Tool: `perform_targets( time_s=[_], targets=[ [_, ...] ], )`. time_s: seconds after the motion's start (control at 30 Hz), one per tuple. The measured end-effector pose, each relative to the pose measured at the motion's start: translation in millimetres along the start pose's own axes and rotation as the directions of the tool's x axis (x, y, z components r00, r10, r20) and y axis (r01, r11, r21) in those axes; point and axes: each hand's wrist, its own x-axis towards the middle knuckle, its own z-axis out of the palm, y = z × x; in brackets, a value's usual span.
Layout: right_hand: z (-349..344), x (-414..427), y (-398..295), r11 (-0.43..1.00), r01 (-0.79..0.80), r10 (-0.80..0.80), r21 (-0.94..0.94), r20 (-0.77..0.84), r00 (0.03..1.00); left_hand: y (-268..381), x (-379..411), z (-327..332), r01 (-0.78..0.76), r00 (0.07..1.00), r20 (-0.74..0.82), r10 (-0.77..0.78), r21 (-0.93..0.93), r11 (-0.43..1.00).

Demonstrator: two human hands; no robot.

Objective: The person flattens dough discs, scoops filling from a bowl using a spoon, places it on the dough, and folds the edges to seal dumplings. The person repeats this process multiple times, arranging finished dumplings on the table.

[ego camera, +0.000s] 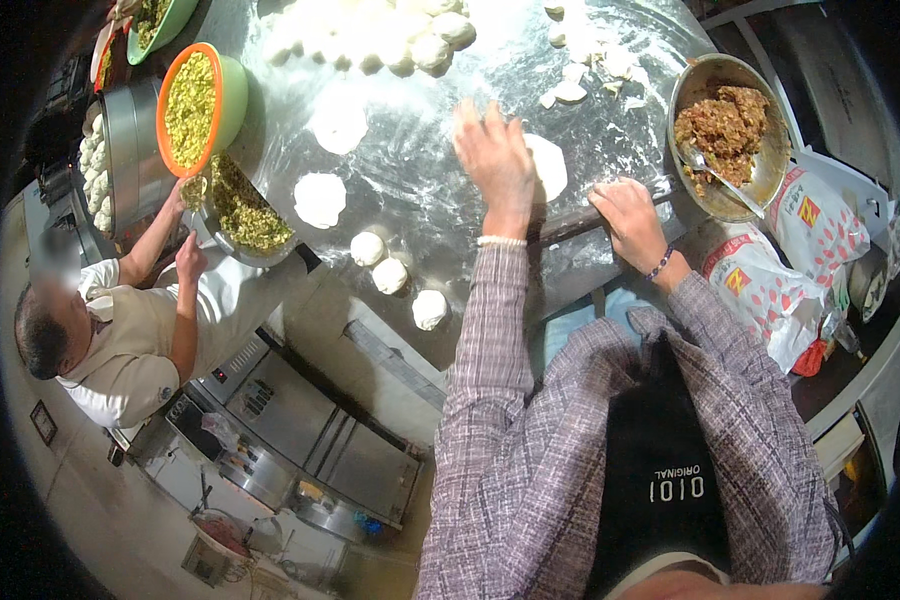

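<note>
My left hand (495,161) is slightly blurred, with its fingers spread low over the floured metal worktop (420,187). It covers the left edge of a flat round dough wrapper (549,169); my thumb is hidden. A dark rolling pin (570,225) lies just on the near side of that wrapper, its right part under my right hand (631,225), which grips it. Two more flattened dough rounds, one (320,200) nearer and one (340,127) farther, lie left of my hands. Several small dough balls (389,275) sit by the near left edge.
At right stands a metal bowl (675,135) of meat filling with a spoon (727,187), above printed plastic bags (765,277). Dough pieces (450,30) line the far side. A co-worker (135,322) at left handles chopped filling by an orange-rimmed bowl (232,105) and a steamer (131,150).
</note>
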Motion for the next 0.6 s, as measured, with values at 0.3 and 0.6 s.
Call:
perform_targets(
  time_s=[0.3, 0.6],
  targets=[
    [-8, 5, -11, 0.999, 0.028, -0.03, 0.032, 0.052, 0.998, -3, 5, 21, -0.072, 0.993, 0.09, 0.08, -0.089, 0.993],
    [6, -4, -15, 0.993, -0.093, 0.09, -0.076, -0.037, 0.995, -18, -30, -31, 0.184, 0.912, 0.396, -0.102, -0.175, 0.967]
  ],
)
